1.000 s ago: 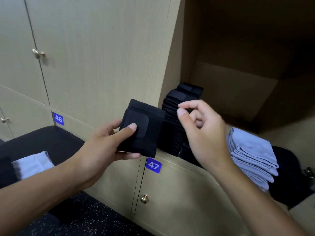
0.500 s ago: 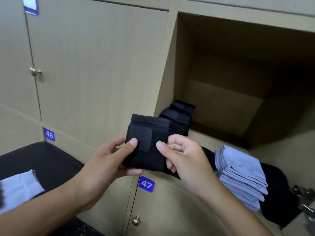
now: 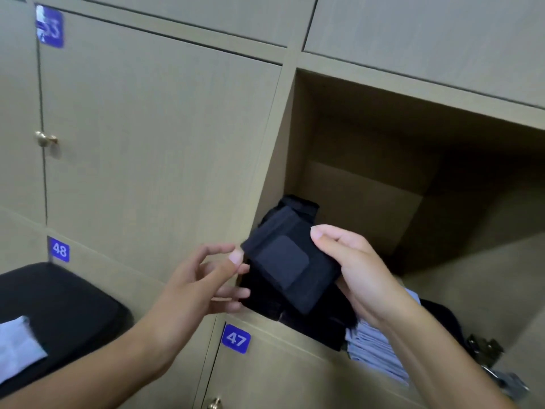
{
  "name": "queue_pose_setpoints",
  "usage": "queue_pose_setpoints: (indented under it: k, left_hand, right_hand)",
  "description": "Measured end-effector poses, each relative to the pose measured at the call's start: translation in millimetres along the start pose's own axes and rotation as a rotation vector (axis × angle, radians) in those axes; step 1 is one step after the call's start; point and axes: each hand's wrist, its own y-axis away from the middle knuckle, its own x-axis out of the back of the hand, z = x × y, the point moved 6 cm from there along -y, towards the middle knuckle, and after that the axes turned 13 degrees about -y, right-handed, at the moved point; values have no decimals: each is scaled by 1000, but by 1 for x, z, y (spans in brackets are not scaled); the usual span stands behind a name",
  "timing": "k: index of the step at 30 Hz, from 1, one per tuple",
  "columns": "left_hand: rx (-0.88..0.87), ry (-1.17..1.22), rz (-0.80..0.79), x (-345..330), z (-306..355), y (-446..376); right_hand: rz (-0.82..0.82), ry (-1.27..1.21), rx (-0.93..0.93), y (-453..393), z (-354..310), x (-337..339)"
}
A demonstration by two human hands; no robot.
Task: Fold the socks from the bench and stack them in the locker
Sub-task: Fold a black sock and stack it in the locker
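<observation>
Right hand: the right hand (image 3: pixel 358 273) pinches the folded black sock (image 3: pixel 290 268) by its right edge, thumb on top, fingers beneath.
Left hand: the left hand (image 3: pixel 203 281) is at the sock's 9 o'clock, fingers loosely spread, thumb tip just touching the sock's left edge, gripping nothing.
Sock: tilted, held at the mouth of the open locker (image 3: pixel 365 178), just above the black sock stack (image 3: pixel 295 212).
Grey stack: folded grey socks (image 3: pixel 376 351) lie at the black stack's 4 o'clock.
Table: the dark table (image 3: pixel 59 302) sits at 8 o'clock, carrying a white cloth (image 3: pixel 17 346).
Door label: number 47 (image 3: pixel 236 338) below the locker.
</observation>
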Motion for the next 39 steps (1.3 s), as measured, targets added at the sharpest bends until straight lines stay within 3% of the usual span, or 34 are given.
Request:
queue_pose_setpoints:
  k: [4, 9, 12, 15, 17, 23, 28, 32, 39]
  left_hand:
    - [-18, -56, -164, 1, 7, -1]
    - [-85, -123, -308, -8, 10, 8]
    - [-71, -83, -293, -11, 8, 9]
    - [-2, 65, -142, -8, 3, 6]
    - [3, 113, -89, -7, 4, 5]
    - [-64, 150, -28, -12, 6, 3]
    - [-92, 42, -62, -23, 10, 2]
    - [-68, -33, -104, -31, 3, 1]
    - [-51, -94, -144, -38, -11, 0]
  right_hand:
    - [-194, 198, -40, 5, 1, -15]
    - [-303, 218, -105, 8, 2, -35]
    - [-210, 123, -97, 9, 3, -32]
    - [-93, -175, -127, 15, 16, -21]
    - [-102, -257, -141, 24, 24, -20]
    - [-46, -82, -28, 38, 25, -18]
    - [240, -188, 40, 7, -6, 14]
    - [367, -302, 10, -46, -17, 44]
    - [551, -125, -139, -134, -1, 83]
